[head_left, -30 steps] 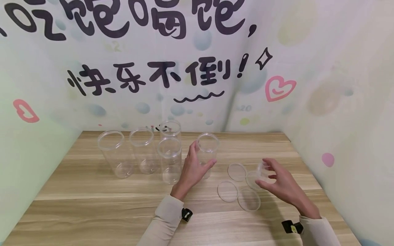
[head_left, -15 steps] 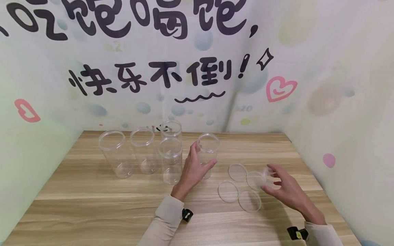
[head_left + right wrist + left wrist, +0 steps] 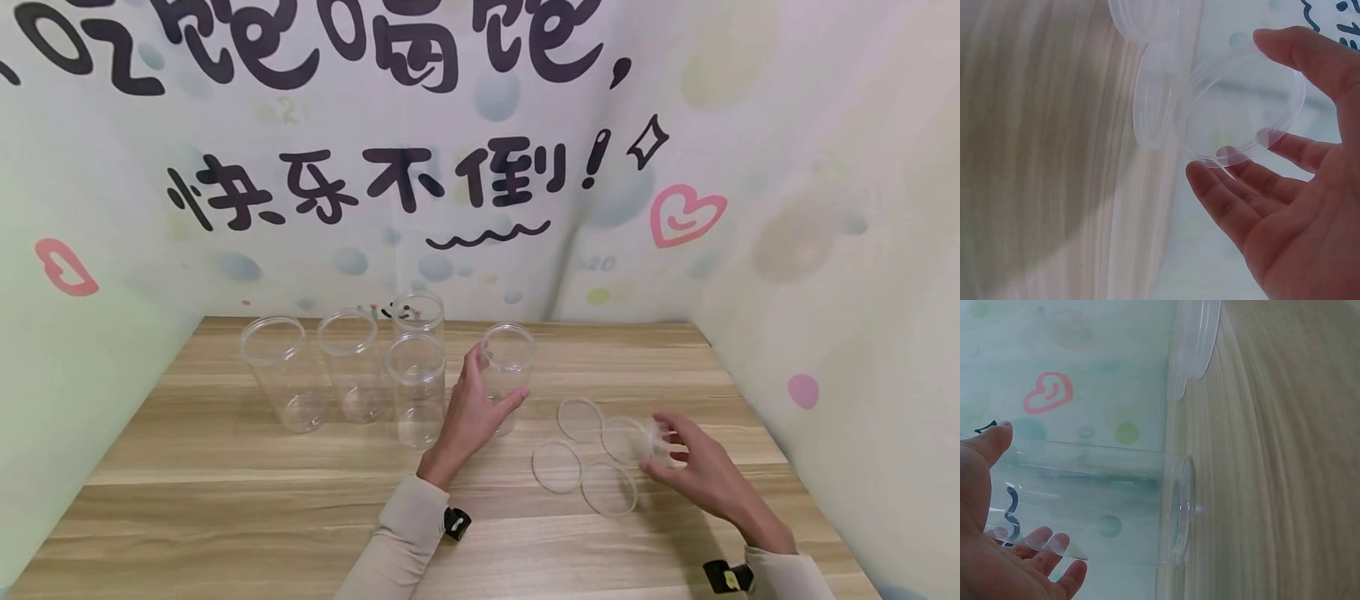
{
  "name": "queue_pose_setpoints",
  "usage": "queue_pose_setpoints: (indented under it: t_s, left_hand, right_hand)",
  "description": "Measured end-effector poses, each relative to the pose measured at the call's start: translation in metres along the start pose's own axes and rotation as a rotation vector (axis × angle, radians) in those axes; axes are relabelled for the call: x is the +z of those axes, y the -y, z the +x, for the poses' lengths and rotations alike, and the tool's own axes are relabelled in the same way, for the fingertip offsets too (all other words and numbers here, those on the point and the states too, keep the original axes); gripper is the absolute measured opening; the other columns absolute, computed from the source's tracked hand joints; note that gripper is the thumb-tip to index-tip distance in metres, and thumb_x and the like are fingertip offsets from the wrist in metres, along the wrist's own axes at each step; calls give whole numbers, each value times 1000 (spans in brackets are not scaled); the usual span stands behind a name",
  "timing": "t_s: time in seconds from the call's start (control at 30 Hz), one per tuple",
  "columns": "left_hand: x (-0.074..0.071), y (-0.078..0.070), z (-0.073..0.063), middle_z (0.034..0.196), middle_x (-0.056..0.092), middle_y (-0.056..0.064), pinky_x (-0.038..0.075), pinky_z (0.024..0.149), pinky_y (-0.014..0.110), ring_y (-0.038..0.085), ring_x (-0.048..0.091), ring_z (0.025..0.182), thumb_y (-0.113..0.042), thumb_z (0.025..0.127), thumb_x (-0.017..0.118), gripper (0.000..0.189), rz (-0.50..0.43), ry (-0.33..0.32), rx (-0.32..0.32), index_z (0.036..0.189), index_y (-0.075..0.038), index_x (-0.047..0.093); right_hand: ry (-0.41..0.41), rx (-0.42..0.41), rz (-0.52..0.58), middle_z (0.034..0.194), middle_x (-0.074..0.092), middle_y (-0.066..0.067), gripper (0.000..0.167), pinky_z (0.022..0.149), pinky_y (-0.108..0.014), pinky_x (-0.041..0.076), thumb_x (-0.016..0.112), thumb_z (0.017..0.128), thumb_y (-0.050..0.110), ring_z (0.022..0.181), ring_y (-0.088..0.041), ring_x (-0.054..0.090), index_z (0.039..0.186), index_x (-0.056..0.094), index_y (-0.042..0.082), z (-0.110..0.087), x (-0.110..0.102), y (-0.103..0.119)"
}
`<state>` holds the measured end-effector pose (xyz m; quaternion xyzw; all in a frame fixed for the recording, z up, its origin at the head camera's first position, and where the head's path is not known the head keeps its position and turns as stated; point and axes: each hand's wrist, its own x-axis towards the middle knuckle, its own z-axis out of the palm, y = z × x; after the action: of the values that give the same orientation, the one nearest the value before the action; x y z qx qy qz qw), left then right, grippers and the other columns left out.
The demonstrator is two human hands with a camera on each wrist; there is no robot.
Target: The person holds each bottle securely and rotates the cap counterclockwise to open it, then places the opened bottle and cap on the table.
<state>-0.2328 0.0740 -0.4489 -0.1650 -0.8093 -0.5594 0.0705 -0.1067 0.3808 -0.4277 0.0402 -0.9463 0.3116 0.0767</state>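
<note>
My left hand (image 3: 471, 412) grips a clear plastic jar (image 3: 510, 375) standing upright on the table, thumb on the near right side and fingers round the left. The left wrist view shows the same jar (image 3: 1104, 500) from the side, its base on the wood. Between thumb and fingertips, my right hand (image 3: 701, 467) holds a clear round lid (image 3: 1247, 106) by its edge, tilted and raised beside the other lids. Several clear lids lie flat between the hands, among them a far lid (image 3: 579, 419), a left lid (image 3: 557, 467) and a near lid (image 3: 609, 489).
Left of my left hand stand several more open clear jars, including a far-left jar (image 3: 281, 375) and a nearer jar (image 3: 416, 392). The wooden table (image 3: 225, 517) meets a printed back wall (image 3: 337, 250) with side walls at both ends.
My right hand, with the lid, has moved a little to the right and toward me, away from the lids on the table. The left hand stays on its jar.
</note>
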Motion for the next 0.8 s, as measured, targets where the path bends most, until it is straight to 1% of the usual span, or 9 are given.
queue_pose_setpoints:
  t_s: [0.23,0.43,0.63,0.8]
  left_hand:
    - [-1,0,0,146,46,23,40,105,58,42,46,134,-38,82,81,95,-8,8,-17,152,-8,23]
    - [-1,0,0,147,45,24,40,105,59,43,45,134,-40,82,80,96,-7,17,-26,153,-9,23]
    - [-1,1,1,149,43,23,39,106,59,42,43,136,-42,83,79,96,-8,31,-39,153,-9,22]
    - [-1,1,0,149,43,23,39,107,58,41,44,136,-41,83,79,96,-10,27,-28,153,-9,22]
  right_hand:
    - [16,23,-1,124,59,-28,66,84,-47,56,82,80,16,109,-45,61,131,48,-7,-4,1,-4]
    - [23,48,-14,121,61,-25,65,84,-46,56,83,80,20,108,-43,62,130,50,-6,-7,3,-6]
    - [21,59,-20,116,63,-21,64,82,-43,57,84,79,20,105,-39,64,128,51,-5,-9,5,-8]
    - [19,64,-35,115,64,-19,64,77,-40,58,84,78,22,105,-39,63,127,52,-3,-10,5,-9]
